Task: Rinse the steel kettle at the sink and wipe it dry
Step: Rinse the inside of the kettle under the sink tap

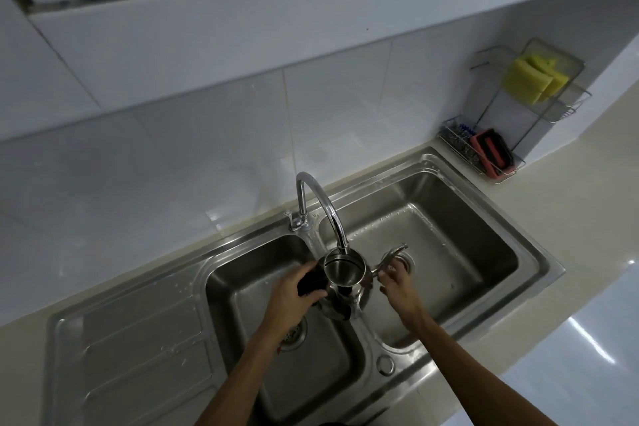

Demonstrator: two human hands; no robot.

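White wall tiles and a pale table (587, 218) frame the double-bowl stainless steel sink (539, 266), at whose middle the curved chrome tap (321, 204) stands. Directly under the tap's spout, above the divider between the bowls, the round polished steel kettle (345, 273) is held with its open mouth up, presumably so that water can be taken straight inside and drips caught by the bowls. No running stream can be made out. Left of the tap's spout, the left hand (294, 297) is pressed to the kettle's side with a dark cloth (311, 282) clasped in its grip. Right of the spout, the right hand (397, 282) is closed on the kettle's handle (392, 258), steadying it.
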